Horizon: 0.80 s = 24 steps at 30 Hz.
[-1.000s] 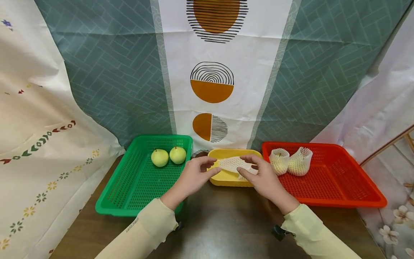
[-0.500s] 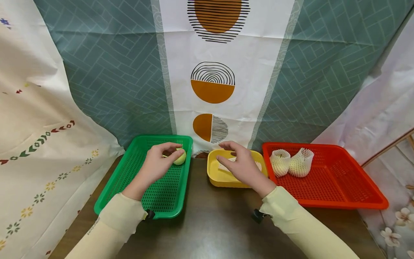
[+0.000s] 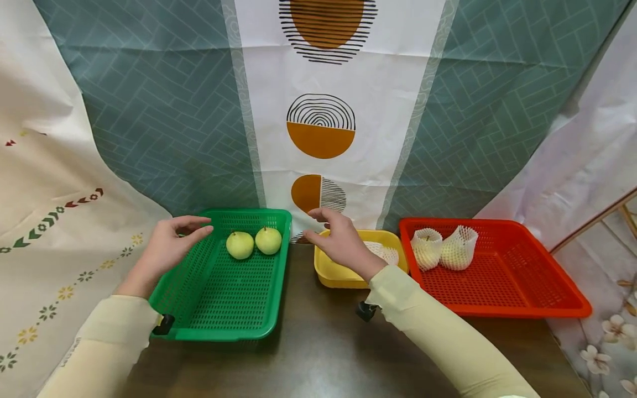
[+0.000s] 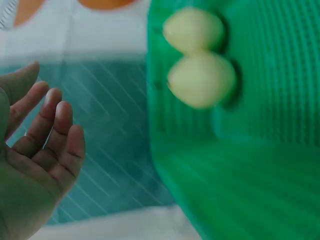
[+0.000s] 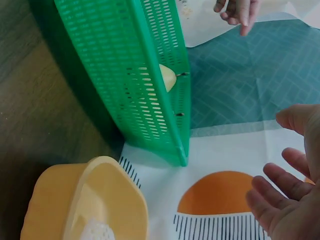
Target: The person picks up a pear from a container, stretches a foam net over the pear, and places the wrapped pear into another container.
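Note:
My left hand (image 3: 166, 249) hangs with bent, relaxed fingers over the left side of the green basket (image 3: 231, 298), holding nothing. Two pale yellow-green pears (image 3: 240, 245) sit side by side at the back of that basket, to the right of the hand. My right hand (image 3: 340, 240), also holding nothing, is above the left part of the yellow container (image 3: 343, 281), thumb and fingers apart. White foam net sleeves (image 3: 384, 253) lie in the container, partly hidden behind the right hand. In the left wrist view the pears (image 4: 201, 81) are blurred and apart from the left hand (image 4: 40, 145).
A red basket (image 3: 487, 284) stands on the right, with two pears in foam nets (image 3: 458, 249) near its back left. All three containers stand on a dark wooden table (image 3: 308, 354). A patterned cloth (image 3: 199, 110) hangs right behind them.
Both hands have moved left: the left from the yellow container across the pears to the green basket's left side, the right toward the yellow container's left end. The pears stay in the basket.

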Each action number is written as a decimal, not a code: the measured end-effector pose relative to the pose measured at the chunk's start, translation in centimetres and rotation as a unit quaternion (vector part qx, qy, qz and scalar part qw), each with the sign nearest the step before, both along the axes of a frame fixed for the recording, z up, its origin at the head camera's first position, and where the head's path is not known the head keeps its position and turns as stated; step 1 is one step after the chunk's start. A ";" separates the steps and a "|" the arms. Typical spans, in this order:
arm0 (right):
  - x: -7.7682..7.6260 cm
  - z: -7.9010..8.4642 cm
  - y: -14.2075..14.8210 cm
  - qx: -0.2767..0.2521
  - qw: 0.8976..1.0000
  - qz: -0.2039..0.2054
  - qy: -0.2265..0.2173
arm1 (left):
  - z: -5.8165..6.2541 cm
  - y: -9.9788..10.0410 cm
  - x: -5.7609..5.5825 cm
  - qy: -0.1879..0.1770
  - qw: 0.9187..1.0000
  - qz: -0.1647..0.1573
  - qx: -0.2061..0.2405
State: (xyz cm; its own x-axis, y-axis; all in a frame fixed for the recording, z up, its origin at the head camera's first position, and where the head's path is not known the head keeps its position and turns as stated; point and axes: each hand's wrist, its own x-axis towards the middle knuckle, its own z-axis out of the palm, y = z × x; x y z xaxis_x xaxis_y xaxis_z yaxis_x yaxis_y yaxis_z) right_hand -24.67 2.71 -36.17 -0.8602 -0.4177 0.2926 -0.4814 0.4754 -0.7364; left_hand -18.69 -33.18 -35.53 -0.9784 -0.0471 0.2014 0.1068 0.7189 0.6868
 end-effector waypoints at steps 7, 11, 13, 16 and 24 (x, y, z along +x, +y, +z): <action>-1.8 -1.0 -2.0 0.047 0.999 0.009 0.010 | -2.6 -4.4 -0.3 -0.029 0.999 0.001 -0.019; -3.1 -1.8 -3.0 0.085 0.996 0.005 0.008 | -3.8 -6.0 -0.7 -0.033 0.999 -0.024 -0.032; -3.7 -2.3 -3.4 0.106 0.994 0.005 0.007 | -4.2 -6.4 -0.8 -0.040 0.998 -0.032 -0.033; -4.4 -2.9 -3.9 0.126 0.992 0.002 0.007 | -4.4 -6.7 -1.0 -0.050 0.997 -0.039 -0.046; -5.6 -3.7 -5.3 0.156 0.988 0.015 0.006 | -3.8 -7.1 -1.1 -0.089 0.993 -0.057 -0.061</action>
State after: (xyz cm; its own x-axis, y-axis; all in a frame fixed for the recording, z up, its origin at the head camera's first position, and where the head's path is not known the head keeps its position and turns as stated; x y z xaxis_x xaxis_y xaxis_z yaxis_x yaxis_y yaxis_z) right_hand -30.22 -2.56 -39.82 -0.8433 -0.5145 0.1556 -0.5067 0.6642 -0.5497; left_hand -19.75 -40.31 -39.38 -0.9966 0.0797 0.0228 0.0770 0.7885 0.6102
